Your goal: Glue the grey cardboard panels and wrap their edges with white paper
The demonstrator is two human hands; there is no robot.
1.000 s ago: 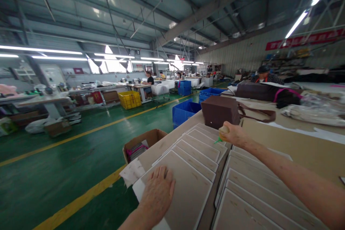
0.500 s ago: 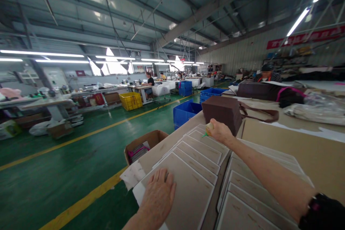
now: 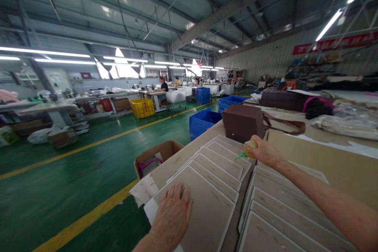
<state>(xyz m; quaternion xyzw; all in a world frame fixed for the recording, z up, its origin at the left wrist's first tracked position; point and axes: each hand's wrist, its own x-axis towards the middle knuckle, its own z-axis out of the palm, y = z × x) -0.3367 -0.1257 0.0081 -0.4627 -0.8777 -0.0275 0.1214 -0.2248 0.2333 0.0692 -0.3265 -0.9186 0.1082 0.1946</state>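
My left hand lies flat on the nearest of several overlapping grey-beige panels with pale edges, its fingers stretched out. In my right hand is a small yellowish squeeze bottle with a green nozzle, tilted down to the left. The nozzle hovers above the far right end of the left row of panels; contact cannot be made out. A second row of overlapping panels lies under my right forearm. Faint brownish streaks show on many panels. Just beyond the bottle stands a dark brown box-shaped block.
Left of the table, a cardboard box holds flat pieces and something pink. Blue crates stand beyond it. A brown strap and clear plastic wrapping lie on the table's far right. A person is behind the table.
My right hand has moved right and slightly nearer with the bottle, from in front of the brown block to its right corner. My left hand has stayed on the near panel.
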